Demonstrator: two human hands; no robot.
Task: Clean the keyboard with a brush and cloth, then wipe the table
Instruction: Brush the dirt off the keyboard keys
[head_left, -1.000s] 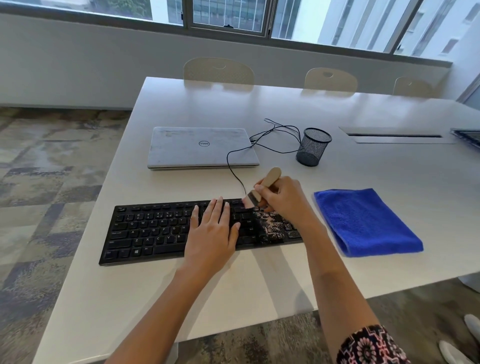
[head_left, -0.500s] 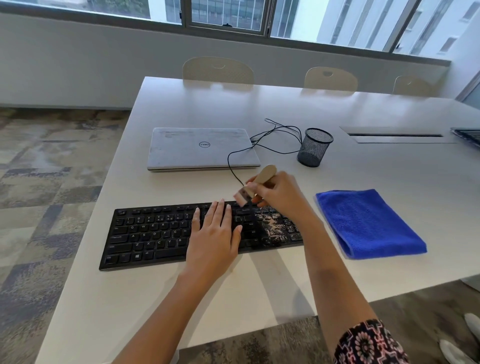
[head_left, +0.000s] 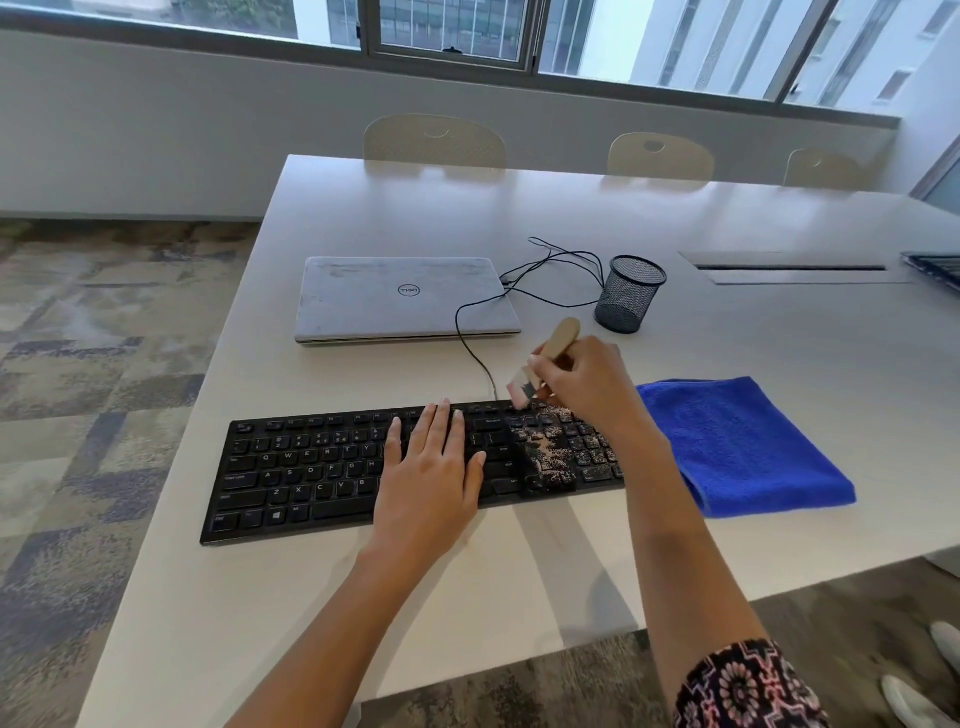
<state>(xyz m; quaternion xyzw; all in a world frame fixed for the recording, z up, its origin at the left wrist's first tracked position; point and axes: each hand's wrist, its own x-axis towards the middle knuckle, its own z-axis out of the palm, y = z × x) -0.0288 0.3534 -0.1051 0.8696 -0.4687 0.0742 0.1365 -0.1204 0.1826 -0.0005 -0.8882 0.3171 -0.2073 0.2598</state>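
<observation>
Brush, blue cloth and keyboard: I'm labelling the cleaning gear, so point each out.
brush (head_left: 565, 331), head view, on its wooden handle end.
blue cloth (head_left: 748, 447), head view, middle of its top face.
keyboard (head_left: 311, 469), head view, on its letter keys.

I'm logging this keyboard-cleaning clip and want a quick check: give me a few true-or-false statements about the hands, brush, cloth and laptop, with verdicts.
1. The right hand grips the brush near the keyboard's back edge. True.
2. The left hand holds the blue cloth. False: it rests flat on the keyboard, and the cloth lies on the table to the keyboard's right.
3. The laptop is open. False: its lid is closed.
4. Crumbs cover keys on the keyboard's right part. True.
</observation>
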